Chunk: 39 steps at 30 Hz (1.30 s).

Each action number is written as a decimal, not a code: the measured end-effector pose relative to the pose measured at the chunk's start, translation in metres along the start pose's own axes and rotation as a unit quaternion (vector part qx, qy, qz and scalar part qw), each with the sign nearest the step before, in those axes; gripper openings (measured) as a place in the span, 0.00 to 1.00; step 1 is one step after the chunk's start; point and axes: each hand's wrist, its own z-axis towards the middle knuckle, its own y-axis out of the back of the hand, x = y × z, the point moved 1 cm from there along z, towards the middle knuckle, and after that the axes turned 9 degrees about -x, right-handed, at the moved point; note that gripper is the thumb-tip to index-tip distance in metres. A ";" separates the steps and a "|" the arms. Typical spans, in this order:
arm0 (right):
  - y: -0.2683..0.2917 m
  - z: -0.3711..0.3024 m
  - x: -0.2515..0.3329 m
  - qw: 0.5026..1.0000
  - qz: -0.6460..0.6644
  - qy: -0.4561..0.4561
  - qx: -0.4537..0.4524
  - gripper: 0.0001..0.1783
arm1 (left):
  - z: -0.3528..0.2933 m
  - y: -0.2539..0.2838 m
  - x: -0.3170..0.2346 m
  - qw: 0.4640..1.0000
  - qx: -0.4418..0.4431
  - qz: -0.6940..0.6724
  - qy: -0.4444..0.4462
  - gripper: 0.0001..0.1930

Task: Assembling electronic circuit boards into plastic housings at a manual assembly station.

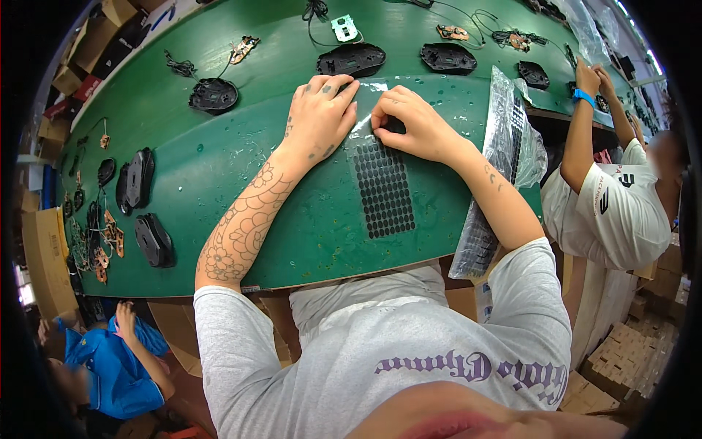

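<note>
A clear sheet of small black oval stickers point(384, 192) lies on the green table in front of me. My right hand point(417, 123) is closed in a pinch at the sheet's upper end; whatever sits right between the fingertips is hidden. Beside it, my left hand point(319, 113) rests palm down with its fingers extended, the index finger and thumb apart at the left of the sheet's clear end. Just beyond the left fingertips is a black computer mouse shell point(351, 60). A second black shell point(448, 58) lies farther right.
Plastic-wrapped sticker sheets point(488, 168) lie by my right forearm. Toward the left are more shells point(136, 181), cables and small circuit boards point(110, 233). A white-green board point(344, 28) is at the back. A co-worker point(614, 190) works at right; another person point(110, 366) is lower left.
</note>
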 end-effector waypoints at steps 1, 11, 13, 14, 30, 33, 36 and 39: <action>0.000 0.000 0.001 0.999 0.037 -0.038 -0.008 0.06 | 0.000 0.000 0.000 1.000 0.000 0.002 -0.001 0.17; 0.017 0.008 -0.025 0.670 0.637 -0.358 -0.132 0.07 | 0.000 0.001 0.000 1.000 -0.002 0.001 -0.004 0.17; 0.017 0.006 -0.032 0.575 0.713 -0.379 -0.134 0.08 | -0.001 0.001 0.001 1.000 -0.003 -0.001 -0.001 0.17; 0.016 0.005 -0.035 0.576 0.712 -0.379 -0.133 0.08 | -0.001 0.001 0.001 1.000 -0.004 0.000 -0.001 0.17; 0.016 0.004 -0.034 0.601 0.716 -0.342 -0.094 0.10 | 0.003 0.004 0.000 0.996 -0.062 -0.063 -0.003 0.16; 0.013 0.006 -0.022 0.673 0.643 -0.350 -0.106 0.10 | 0.005 0.008 0.004 0.977 -0.153 -0.139 -0.045 0.16; 0.013 0.006 -0.018 0.695 0.623 -0.347 -0.090 0.10 | 0.003 0.012 -0.004 0.976 -0.121 -0.180 -0.024 0.16; 0.012 0.006 -0.018 0.716 0.604 -0.343 -0.075 0.11 | 0.002 0.014 -0.011 0.972 -0.089 -0.218 -0.005 0.16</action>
